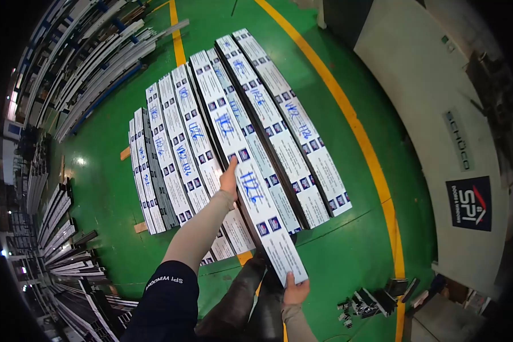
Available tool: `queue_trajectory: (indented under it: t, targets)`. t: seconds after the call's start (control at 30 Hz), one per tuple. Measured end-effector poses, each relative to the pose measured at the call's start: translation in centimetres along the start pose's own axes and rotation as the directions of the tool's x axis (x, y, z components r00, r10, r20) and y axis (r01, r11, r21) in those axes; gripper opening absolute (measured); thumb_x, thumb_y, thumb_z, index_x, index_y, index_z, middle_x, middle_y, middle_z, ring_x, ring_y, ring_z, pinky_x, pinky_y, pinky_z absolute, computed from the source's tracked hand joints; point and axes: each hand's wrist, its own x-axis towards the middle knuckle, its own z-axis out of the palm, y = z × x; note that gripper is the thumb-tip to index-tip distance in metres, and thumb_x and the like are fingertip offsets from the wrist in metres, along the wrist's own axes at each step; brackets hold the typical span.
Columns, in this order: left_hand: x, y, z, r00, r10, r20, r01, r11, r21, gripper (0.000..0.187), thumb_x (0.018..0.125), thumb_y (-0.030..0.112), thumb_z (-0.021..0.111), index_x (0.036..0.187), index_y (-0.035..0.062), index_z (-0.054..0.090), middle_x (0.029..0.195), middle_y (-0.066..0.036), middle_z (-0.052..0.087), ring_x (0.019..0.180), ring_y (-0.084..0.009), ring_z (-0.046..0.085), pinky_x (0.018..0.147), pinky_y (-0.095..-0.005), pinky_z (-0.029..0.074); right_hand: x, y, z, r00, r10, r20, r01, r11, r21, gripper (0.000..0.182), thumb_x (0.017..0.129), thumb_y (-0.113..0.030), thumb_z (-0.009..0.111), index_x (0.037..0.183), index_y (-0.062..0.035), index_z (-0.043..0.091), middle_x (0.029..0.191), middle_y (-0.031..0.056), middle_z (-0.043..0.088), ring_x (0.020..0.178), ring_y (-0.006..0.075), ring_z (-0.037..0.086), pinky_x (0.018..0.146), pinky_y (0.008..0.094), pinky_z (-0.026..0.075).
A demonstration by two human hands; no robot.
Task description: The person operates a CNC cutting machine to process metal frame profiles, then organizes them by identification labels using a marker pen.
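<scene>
A long white-wrapped profile (256, 191) with blue handwriting and small printed logos runs from the middle of the view down toward me. My left hand (229, 178) grips its left edge about midway along. At its near end, my right hand (296, 289) holds the end, thumb on top and the other fingers mostly hidden beneath. Similar wrapped profiles lie side by side to the left (179, 154) and to the right (293, 119). A paler, greenish profile (251, 131) shows just right of the held one.
Racks of long profiles (97, 62) stand at the upper left, with more stacked lengths (57, 222) below. Short offcuts (376, 301) lie on the green floor at the lower right. A light panel with an SPI sign (468, 204) is on the right. Wooden supports (141, 227) protrude at left.
</scene>
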Motion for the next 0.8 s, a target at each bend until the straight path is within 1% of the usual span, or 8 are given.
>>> queue_trajectory:
  t: [0.17,0.27,0.37,0.47,0.5,0.57,0.7,0.8]
  targets:
    - [7.5,-0.1,-0.9,0.998,0.008,0.060,-0.006,1.000,-0.021,0.068,0.088,0.049,0.064,0.129,-0.0031,0.051,0.122,-0.013,0.062,0.106,-0.0247,0.062,0.090,-0.0395,0.051,5.6,2.4,4.1,1.000,0.011,0.000,-0.011,1.000,0.027,0.032,0.089,0.000,0.063,0.118,0.0065,0.051,0.114,0.0156,0.062,0.100,0.0207,0.061,0.088,0.0323,0.048]
    - [10.8,-0.2,-1.1,0.999,0.040,0.028,-0.040,0.999,0.023,0.068,0.088,0.050,0.065,0.129,-0.0025,0.051,0.121,-0.013,0.061,0.105,-0.0250,0.063,0.090,-0.0394,0.052,8.1,3.8,5.4,0.999,0.031,0.012,-0.031,0.999,-0.012,0.029,0.088,-0.002,0.065,0.114,0.0063,0.052,0.112,0.0149,0.063,0.098,0.0193,0.061,0.085,0.0314,0.049]
    - [12.6,-0.4,-1.2,0.999,0.023,0.023,-0.023,1.000,0.012,0.070,0.087,0.052,0.064,0.131,-0.0008,0.050,0.122,-0.012,0.062,0.105,-0.0245,0.063,0.090,-0.0387,0.052,9.7,4.9,6.4,0.999,0.037,-0.013,-0.038,0.996,-0.084,0.028,0.089,-0.002,0.065,0.112,0.0064,0.053,0.108,0.0147,0.064,0.095,0.0192,0.062,0.083,0.0310,0.049]
    - [14.5,-0.7,-1.1,0.998,0.046,0.053,-0.047,0.999,0.017,0.069,0.088,0.055,0.061,0.131,0.0020,0.051,0.122,-0.011,0.062,0.106,-0.0242,0.063,0.091,-0.0375,0.052,10.8,5.5,7.3,0.999,-0.009,-0.032,0.007,0.998,-0.060,0.028,0.089,-0.004,0.066,0.112,0.0067,0.053,0.107,0.0146,0.065,0.095,0.0191,0.063,0.084,0.0311,0.050]
    - [14.7,-0.5,-0.8,0.998,0.035,0.042,-0.036,0.999,0.023,0.069,0.088,0.055,0.061,0.131,0.0022,0.051,0.122,-0.011,0.062,0.106,-0.0240,0.063,0.092,-0.0376,0.051,11.2,5.3,7.3,0.999,0.018,-0.038,-0.023,0.990,-0.142,0.028,0.089,-0.005,0.066,0.111,0.0067,0.054,0.107,0.0147,0.065,0.096,0.0190,0.063,0.084,0.0311,0.050]
    - [14.5,0.0,0.0,1.000,0.017,0.023,-0.018,0.999,0.038,0.068,0.089,0.055,0.059,0.131,0.0022,0.052,0.122,-0.011,0.063,0.106,-0.0237,0.063,0.092,-0.0378,0.051,11.7,4.9,8.1,0.999,0.033,-0.026,-0.037,0.990,-0.140,0.028,0.089,-0.006,0.066,0.110,0.0067,0.054,0.107,0.0147,0.064,0.096,0.0191,0.063,0.085,0.0313,0.050]
    - [15.5,-0.2,0.2,0.985,0.098,-0.141,-0.053,0.954,0.295,0.072,0.089,0.054,0.061,0.131,-0.0026,0.049,0.127,-0.016,0.058,0.114,-0.0259,0.057,0.098,-0.0373,0.045,13.2,6.0,8.7,0.998,0.047,-0.037,-0.051,0.991,-0.124,0.027,0.089,-0.006,0.066,0.109,0.0066,0.054,0.107,0.0149,0.065,0.095,0.0191,0.063,0.085,0.0314,0.049]
    - [15.8,-0.9,0.9,0.940,0.286,-0.185,-0.132,0.806,0.578,0.074,0.087,0.050,0.065,0.131,-0.0067,0.048,0.126,-0.018,0.057,0.115,-0.0260,0.055,0.098,-0.0360,0.044,14.3,6.5,8.5,0.995,0.087,-0.057,-0.096,0.980,-0.174,0.029,0.087,-0.006,0.069,0.110,0.0065,0.055,0.107,0.0150,0.065,0.094,0.0183,0.063,0.082,0.0301,0.050]
